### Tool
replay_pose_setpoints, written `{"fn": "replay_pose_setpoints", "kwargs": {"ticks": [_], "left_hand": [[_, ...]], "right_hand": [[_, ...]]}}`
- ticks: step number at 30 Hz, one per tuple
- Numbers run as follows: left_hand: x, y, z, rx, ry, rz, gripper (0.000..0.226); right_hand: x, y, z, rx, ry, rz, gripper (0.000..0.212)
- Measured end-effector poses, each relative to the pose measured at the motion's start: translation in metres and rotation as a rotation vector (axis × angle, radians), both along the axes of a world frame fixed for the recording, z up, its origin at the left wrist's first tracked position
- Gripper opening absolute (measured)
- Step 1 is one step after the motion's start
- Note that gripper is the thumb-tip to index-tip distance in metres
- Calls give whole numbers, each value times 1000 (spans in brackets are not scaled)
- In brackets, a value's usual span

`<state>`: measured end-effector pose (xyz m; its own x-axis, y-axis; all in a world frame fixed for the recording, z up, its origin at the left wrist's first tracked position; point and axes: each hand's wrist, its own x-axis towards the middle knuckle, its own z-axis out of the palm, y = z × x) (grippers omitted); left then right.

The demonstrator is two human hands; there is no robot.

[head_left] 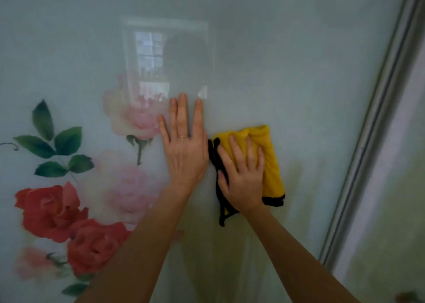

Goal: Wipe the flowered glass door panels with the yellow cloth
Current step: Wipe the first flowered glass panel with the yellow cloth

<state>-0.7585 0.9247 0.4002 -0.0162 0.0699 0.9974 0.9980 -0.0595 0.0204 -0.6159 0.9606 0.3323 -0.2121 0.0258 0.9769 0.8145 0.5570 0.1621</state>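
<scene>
While right hand [241, 174] presses folded yellow cloth [269, 160] flat w/ straight fingers on glass door panel [287, 72], left hand [184, 146] braces open-palmed beside; recommend overlapping strokes, even pressure.

No legible txt or labels.

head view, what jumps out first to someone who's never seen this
The yellow cloth with black edging, pressed against the glass door panel by the right hand right of centre, catches the eye first. Beside it the left hand lies flat on the glass, fingers straight. At lower left the printed red roses stand out, with a pale pink rose above them.
</scene>
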Motion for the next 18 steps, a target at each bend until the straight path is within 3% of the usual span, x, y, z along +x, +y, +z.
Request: {"fn": "replay_pose_setpoints", "kwargs": {"ticks": [2,4,8,14,18], "left_hand": [[11,4,-2,-7,-30,6,53],[16,7,-4,-12,-39,30,54],[18,10,-4,1,-59,98,54],[19,11,-3,16,-59,110,55],[17,11,-4,21,-52,126,55]], "right_hand": [[36,12,-10,39,-134,2,49],[65,23,-12,51,-143,-16,52],[82,32,4,32,76,-54,55],[24,13,34,-62,383,-81,56],[29,10,21,-5,145,-16,56]]}}
